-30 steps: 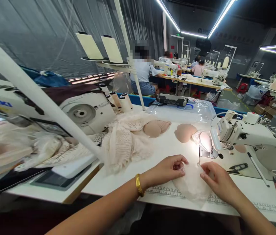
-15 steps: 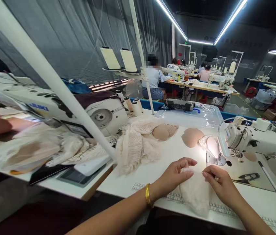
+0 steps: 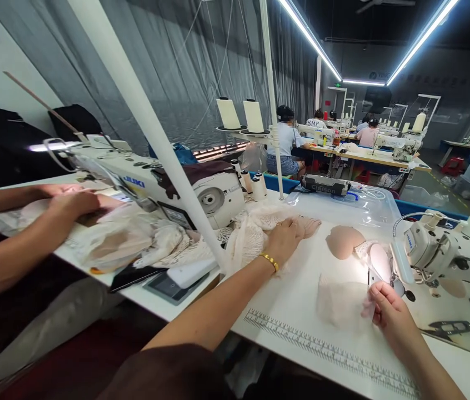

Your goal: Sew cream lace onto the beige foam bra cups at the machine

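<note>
1. Sewing machine (image 3: 435,253): landmark; lace-edged cup (image 3: 379,262) at its needle end.
2. Sheer fabric (image 3: 339,303): spread on the worktop (image 3: 301,289), left of the sewing machine; right hand (image 3: 385,305), fingers drawn together, pinches its edge.
3. Left hand (image 3: 285,241): half-curled over stacked cups (image 3: 310,226), farther left of the sewing machine; fingertips partly hidden, so grip cannot be told.
4. Progress, by judgement: partway. Lace-edged cup already trimmed; plain cup (image 3: 345,241), just left of the sewing machine, without trim; sheer fabric apparently unattached.
5. Markings: "JUKI" on neighbouring machine (image 3: 218,201), well left of the sewing machine; "Claison" on dark case (image 3: 324,185), behind and left.
</note>
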`<state>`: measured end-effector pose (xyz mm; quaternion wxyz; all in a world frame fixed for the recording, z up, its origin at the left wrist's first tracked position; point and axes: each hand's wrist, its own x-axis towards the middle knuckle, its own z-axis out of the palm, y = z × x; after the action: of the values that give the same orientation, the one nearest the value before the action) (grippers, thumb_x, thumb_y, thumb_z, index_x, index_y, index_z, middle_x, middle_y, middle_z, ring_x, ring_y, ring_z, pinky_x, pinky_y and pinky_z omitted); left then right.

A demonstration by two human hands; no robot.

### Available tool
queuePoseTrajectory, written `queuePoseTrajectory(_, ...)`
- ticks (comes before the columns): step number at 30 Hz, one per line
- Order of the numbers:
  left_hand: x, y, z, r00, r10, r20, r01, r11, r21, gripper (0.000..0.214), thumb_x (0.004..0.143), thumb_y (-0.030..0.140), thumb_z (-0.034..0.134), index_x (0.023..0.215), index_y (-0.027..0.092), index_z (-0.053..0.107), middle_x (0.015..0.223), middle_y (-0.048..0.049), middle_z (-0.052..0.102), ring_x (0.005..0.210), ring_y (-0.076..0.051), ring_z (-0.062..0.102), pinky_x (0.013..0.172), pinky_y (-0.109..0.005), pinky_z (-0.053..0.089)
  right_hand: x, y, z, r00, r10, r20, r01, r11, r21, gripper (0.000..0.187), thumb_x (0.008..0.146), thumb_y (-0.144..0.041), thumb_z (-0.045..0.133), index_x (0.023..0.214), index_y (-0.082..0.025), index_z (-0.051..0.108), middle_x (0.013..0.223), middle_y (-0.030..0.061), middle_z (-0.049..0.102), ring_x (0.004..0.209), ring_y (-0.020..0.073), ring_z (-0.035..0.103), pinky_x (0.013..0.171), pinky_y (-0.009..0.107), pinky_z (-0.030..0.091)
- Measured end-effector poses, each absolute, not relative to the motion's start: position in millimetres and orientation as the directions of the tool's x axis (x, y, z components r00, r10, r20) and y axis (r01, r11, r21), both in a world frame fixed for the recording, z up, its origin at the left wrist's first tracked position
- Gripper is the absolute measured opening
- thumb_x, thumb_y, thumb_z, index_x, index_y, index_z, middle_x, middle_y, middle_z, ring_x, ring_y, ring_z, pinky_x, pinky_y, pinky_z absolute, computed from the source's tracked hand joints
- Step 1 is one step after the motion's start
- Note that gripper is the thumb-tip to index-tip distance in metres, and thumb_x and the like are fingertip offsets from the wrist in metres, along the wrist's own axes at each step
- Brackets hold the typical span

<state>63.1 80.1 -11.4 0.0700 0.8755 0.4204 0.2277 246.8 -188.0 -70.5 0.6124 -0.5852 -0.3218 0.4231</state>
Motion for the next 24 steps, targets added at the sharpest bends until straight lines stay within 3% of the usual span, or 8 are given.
queuePoseTrajectory(4,59.6,87.0,-14.3,0.546,0.746,0.380,0.654,-0.664,0.363,0.017,0.087,0.016,0.057,0.101,0.014,0.066,0.123,-0.0189,0.066,0.121,-0.034,0.056,0.107,-0.046,0.041,247.3,-188.3,-69.3,0.426,0.902,-0.071,-0.083,-0.039,-0.996,0.039,0.093,-0.063,0.057,0.084,-0.025,0.054,0.076,0.0024,0.062,0.065,0.0197,0.058,0.055,0.030,0.040)
queuePoseTrajectory(9,52.5,64.3,5.6,0.475,0.748,0.464,0.570,-0.663,0.486,0.009,0.091,0.021,0.051,0.088,0.019,0.060,0.102,-0.0119,0.066,0.103,-0.029,0.059,0.092,-0.042,0.049,245.3,-187.1,-59.7,0.431,0.896,-0.111,-0.098,-0.076,-0.992,0.044,0.087,-0.068,0.061,0.086,-0.025,0.053,0.084,0.0046,0.065,0.069,0.0208,0.064,0.055,0.028,0.040)
queuePoseTrajectory(12,54.2,32.1,22.5,0.547,0.756,0.360,0.276,-0.568,0.775,0.019,0.093,0.037,0.057,0.087,0.020,0.054,0.082,-0.0032,0.062,0.078,-0.019,0.058,0.072,-0.032,0.050,241.6,-187.3,-50.3,0.451,0.882,-0.135,-0.165,-0.067,-0.984,0.050,0.084,-0.072,0.062,0.090,-0.023,0.057,0.082,0.0046,0.066,0.070,0.0195,0.065,0.055,0.027,0.039)
queuePoseTrajectory(14,58.2,4.5,28.6,0.738,0.650,0.184,0.008,-0.281,0.960,0.031,0.091,0.048,0.064,0.088,0.019,0.053,0.076,0.0003,0.058,0.068,-0.014,0.053,0.064,-0.027,0.046,239.2,-187.5,-45.8,0.445,0.885,-0.137,-0.209,-0.046,-0.977,0.054,0.084,-0.075,0.060,0.092,-0.021,0.059,0.081,0.0050,0.067,0.069,0.0182,0.064,0.056,0.026,0.039)
queuePoseTrajectory(16,64.4,-21.7,28.4,0.841,0.535,0.077,-0.067,-0.038,0.997,0.038,0.084,0.049,0.074,0.094,0.018,0.056,0.083,-0.0013,0.061,0.073,-0.014,0.055,0.065,-0.026,0.046,237.0,-187.7,-43.2,0.430,0.895,-0.118,-0.228,-0.019,-0.973,0.058,0.087,-0.078,0.056,0.092,-0.020,0.059,0.081,0.0057,0.069,0.068,0.0170,0.063,0.056,0.026,0.039)
queuePoseTrajectory(18,71.9,-40.2,23.1,0.870,0.491,0.042,-0.070,0.040,0.997,0.041,0.080,0.047,0.079,0.097,0.017,0.057,0.087,-0.0027,0.061,0.078,-0.015,0.056,0.068,-0.026,0.046,235.0,-187.9,-41.4,0.427,0.901,-0.073,-0.184,0.007,-0.983,0.059,0.089,-0.079,0.051,0.088,-0.021,0.058,0.078,0.0051,0.069,0.064,0.0158,0.060,0.057,0.026,0.040)
queuePoseTrajectory(21,79.8,-48.3,13.9,0.871,0.488,0.051,-0.055,-0.007,0.998,0.038,0.080,0.045,0.079,0.095,0.016,0.058,0.087,-0.0031,0.061,0.081,-0.016,0.057,0.074,-0.029,0.047,232.0,-189.0,-36.3,0.442,0.897,-0.007,-0.033,0.008,-0.999,0.052,0.087,-0.074,0.059,0.084,-0.022,0.055,0.073,0.0020,0.069,0.063,0.0158,0.058,0.060,0.028,0.041)
queuePoseTrajectory(24,77.9,-39.2,14.7,0.873,0.486,0.035,-0.004,-0.066,0.998,0.044,0.082,0.049,0.074,0.110,0.018,0.060,0.106,-0.0080,0.065,0.099,-0.023,0.060,0.089,-0.037,0.049,229.0,-193.3,-25.1,0.454,0.891,0.021,0.091,-0.023,-0.996,0.046,0.086,-0.067,0.067,0.084,-0.023,0.055,0.071,0.0000,0.066,0.068,0.0174,0.060,0.061,0.028,0.042)
